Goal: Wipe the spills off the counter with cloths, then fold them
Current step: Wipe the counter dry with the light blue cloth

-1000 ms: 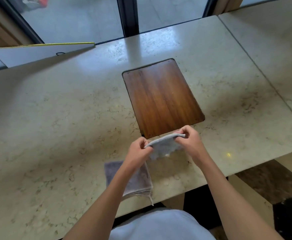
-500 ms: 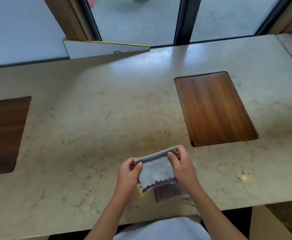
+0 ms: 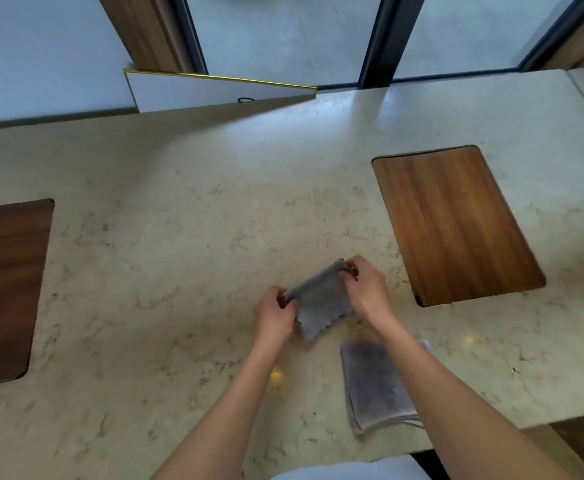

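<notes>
Since the earlier frames the camera has swung left, so the folded cloth [image 3: 375, 384] now lies under the right forearm, near the front edge of the counter [image 3: 179, 237]. From the head view, the left hand [image 3: 275, 315] and right hand [image 3: 365, 289] each pinch an upper corner of a small grey cloth [image 3: 320, 303], fingers closed on its folded top edge; its scalloped lower edge hangs toward the counter. Wooden insets sit at far left [image 3: 6, 289] and right [image 3: 453, 223].
</notes>
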Available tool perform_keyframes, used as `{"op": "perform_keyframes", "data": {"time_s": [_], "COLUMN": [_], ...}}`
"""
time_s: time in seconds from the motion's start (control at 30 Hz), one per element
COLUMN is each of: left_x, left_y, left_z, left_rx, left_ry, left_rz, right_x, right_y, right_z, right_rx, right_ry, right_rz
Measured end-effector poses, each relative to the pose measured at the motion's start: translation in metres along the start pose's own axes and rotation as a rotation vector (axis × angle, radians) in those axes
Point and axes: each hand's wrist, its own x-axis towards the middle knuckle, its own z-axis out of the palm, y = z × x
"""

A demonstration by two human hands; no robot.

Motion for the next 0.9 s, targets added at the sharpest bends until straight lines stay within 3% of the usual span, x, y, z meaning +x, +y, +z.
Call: {"op": "perform_keyframes", "data": {"time_s": [0.1, 0.17, 0.27, 0.37, 0.5, 0.73, 0.9], "left_x": [0.004, 0.0, -0.01, -0.008, 0.009, 0.041, 0.045], "left_y": [-0.002, -0.009, -0.034, -0.074, -0.116, -0.155, -0.157], "left_z": [-0.005, -0.016, -0.053, -0.096, -0.149, -0.189, -0.183], "left_rx": [0.033, 0.035, 0.024, 0.252, 0.526, 0.599, 0.658], "left_ry": [0.038, 0.102, 0.238, 0.426, 0.555, 0.54, 0.53], "left_rz": [0.022, 0.048, 0.066, 0.139, 0.066, 0.06, 0.036], "right_x": [0.003, -0.005, -0.028, -0.042, -0.042, -0.013, -0.009], "right_y": [0.0, -0.003, -0.004, 0.002, 0.004, 0.004, -0.017], "right_z": [0.009, 0.017, 0.049, 0.079, 0.089, 0.088, 0.105], "right_rx": [-0.24, -0.163, -0.202, -0.423, -0.625, -0.617, -0.482], "right_ry": [0.119, 0.21, 0.123, 0.096, 0.145, 0.204, 0.337], "right_rz": [0.035, 0.038, -0.062, -0.159, -0.169, -0.302, -0.052]}}
